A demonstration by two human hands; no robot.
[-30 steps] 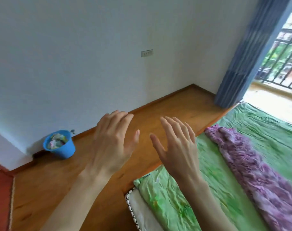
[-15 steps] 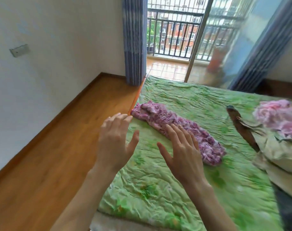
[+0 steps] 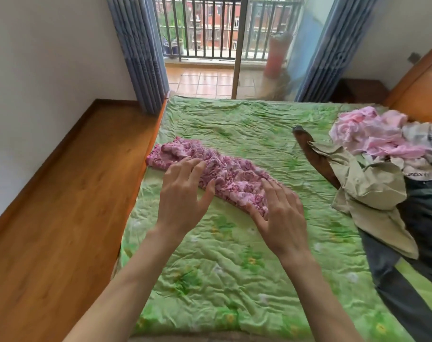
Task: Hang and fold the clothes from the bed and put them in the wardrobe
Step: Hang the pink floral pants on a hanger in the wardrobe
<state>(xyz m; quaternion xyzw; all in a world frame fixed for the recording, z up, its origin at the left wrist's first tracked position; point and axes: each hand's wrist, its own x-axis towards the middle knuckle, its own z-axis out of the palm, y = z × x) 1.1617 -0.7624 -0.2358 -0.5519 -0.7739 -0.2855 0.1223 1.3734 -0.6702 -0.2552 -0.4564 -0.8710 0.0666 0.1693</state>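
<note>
- I've swung my view round from the bare wall and floor, and now the whole bed [image 3: 234,280] lies in front of me, green sheet and all.
- My left hand [image 3: 182,193] is out over the near edge of the pink floral garment [image 3: 224,176], fingers spread and loose, gripping nothing; whether the fingertips actually touch the cloth I cannot tell.
- My right hand [image 3: 281,215] is the same story: fingers straight and fanned, lying over the garment's right end, nothing pinched yet.
- A second ago both hands hung in the air over the floorboards; now they have closed in on the cloth, so I judge the pick-up is about to start.
- The floral garment lies bunched in a long roll along the left side of the bed, one end right at the mattress edge.
- Well apart on the right sits the rest of the pile: the pale pink clothes [image 3: 372,137], the beige garment [image 3: 372,191] and the dark jeans [image 3: 407,267].
- No wardrobe in sight, nothing folded: I reckon the job has barely begun.
</note>
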